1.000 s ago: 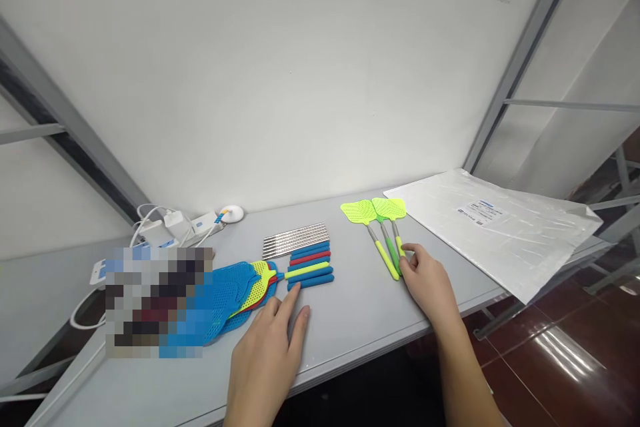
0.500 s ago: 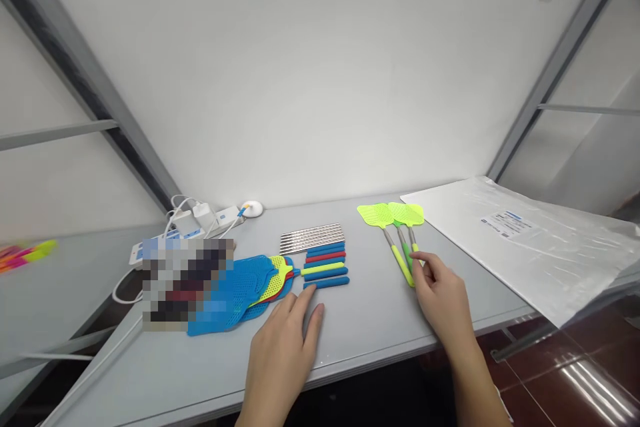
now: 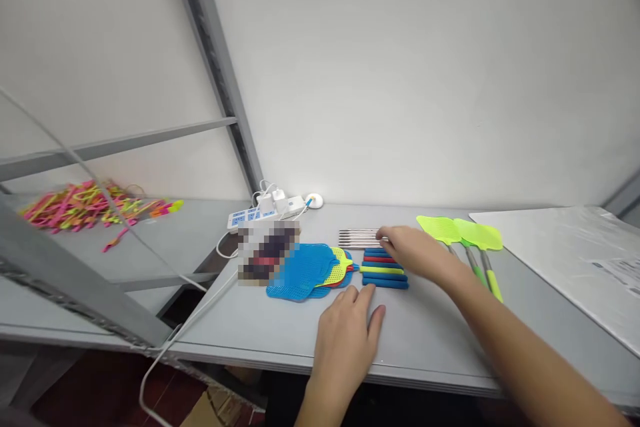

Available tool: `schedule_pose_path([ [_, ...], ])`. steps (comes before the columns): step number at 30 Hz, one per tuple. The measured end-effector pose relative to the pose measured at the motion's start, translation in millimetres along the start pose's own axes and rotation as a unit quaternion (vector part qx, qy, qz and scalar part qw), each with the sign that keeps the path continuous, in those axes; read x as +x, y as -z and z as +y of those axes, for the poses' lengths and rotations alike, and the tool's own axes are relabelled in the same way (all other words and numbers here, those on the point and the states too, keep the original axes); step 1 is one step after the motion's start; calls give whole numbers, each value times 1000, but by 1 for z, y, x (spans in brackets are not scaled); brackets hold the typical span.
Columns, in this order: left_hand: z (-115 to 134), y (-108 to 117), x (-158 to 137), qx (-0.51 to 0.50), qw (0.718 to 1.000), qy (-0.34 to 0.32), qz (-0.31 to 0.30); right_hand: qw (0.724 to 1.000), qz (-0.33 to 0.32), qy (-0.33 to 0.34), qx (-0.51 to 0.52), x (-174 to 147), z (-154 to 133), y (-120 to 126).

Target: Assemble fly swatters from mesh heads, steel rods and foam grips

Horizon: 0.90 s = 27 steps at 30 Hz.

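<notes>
My left hand (image 3: 347,333) rests on the table with fingers apart, its fingertips by the left end of the nearest blue handle. My right hand (image 3: 417,250) reaches over to the right ends of the silver metal rods (image 3: 355,238), its bent fingers a little apart; whether they touch a rod is unclear. Below the rods lies a row of blue, red and yellow handles (image 3: 383,269). Left of these is an overlapping pile of blue, yellow and red fly swatter heads (image 3: 305,270). On the right lie green-yellow fly swatters (image 3: 480,235) with grey shafts, partly behind my right forearm.
A white power strip (image 3: 253,215) with plugs and cables stands at the back left, near a blurred-out patch (image 3: 267,253). A large white plastic-wrapped sheet (image 3: 565,247) covers the right side. Pink and yellow items (image 3: 95,207) are heaped beyond the grey metal post (image 3: 215,33).
My right hand has left the green-yellow fly swatters and moved left to the metal rods. My left hand stays by the nearest blue handle. The view has turned left.
</notes>
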<state>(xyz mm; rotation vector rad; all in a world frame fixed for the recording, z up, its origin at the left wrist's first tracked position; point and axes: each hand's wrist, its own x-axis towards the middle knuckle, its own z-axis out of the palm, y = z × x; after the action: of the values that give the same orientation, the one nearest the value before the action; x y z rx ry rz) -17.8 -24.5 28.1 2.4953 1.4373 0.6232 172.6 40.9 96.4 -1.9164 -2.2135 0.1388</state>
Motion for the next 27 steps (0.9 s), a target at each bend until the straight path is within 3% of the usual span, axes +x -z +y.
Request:
schedule_pose_path([
  [6, 1, -7, 3, 33, 999, 18, 6, 996, -58, 59, -28, 84, 4, -13],
  [12, 3, -6, 8, 18, 999, 37, -15, 989, -103, 103, -24, 122, 5, -26],
  [20, 0, -5, 5, -6, 999, 36, -14, 989, -95, 109, -42, 132, 9, -32],
  [27, -2, -3, 5, -8, 999, 29, -26, 995, 54, 77, -46, 103, -7, 6],
])
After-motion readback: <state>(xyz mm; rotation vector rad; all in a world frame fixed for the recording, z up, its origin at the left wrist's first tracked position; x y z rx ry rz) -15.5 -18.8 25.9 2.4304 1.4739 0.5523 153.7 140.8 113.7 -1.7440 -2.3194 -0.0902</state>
